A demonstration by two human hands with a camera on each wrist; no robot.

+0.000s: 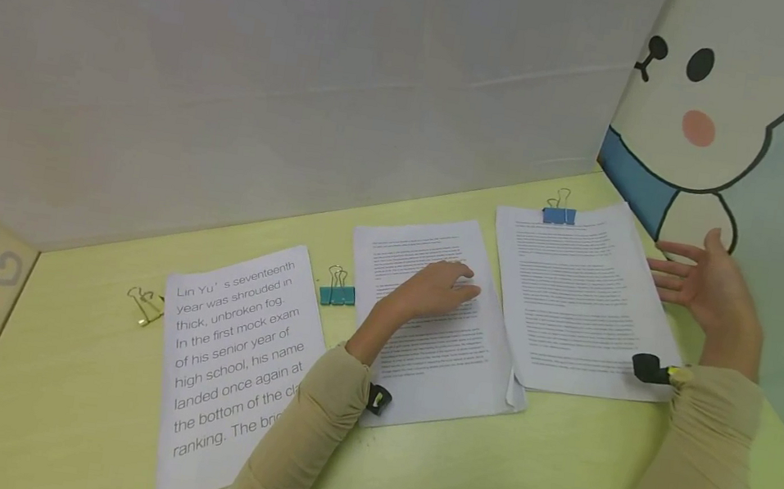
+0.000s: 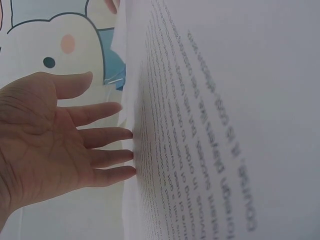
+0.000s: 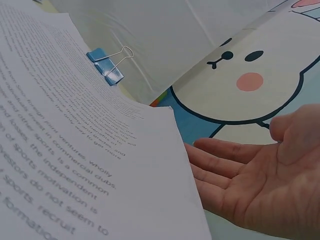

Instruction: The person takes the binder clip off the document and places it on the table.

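Observation:
My left hand [image 1: 434, 287] is over the middle stack of printed sheets [image 1: 428, 390], its fingers extended. In the left wrist view the fingertips [image 2: 127, 172] meet or nearly meet the page; contact is hard to tell. Along the right edge of the right paper stack [image 1: 570, 301] is my right hand [image 1: 716, 291], palm turned toward the sheets and fingers straight. Its fingertips are partly hidden by the paper edge in the right wrist view. A blue binder clip [image 1: 559, 215] grips the top of that right stack, wire handles up.
At the left lies a large-print sheet [image 1: 224, 388], partly covered by my left sleeve. A teal binder clip [image 1: 336, 295] is on the yellow table between it and the middle stack. A gold-coloured clip [image 1: 147, 307] sits at its left edge. Walls border the table's back and sides.

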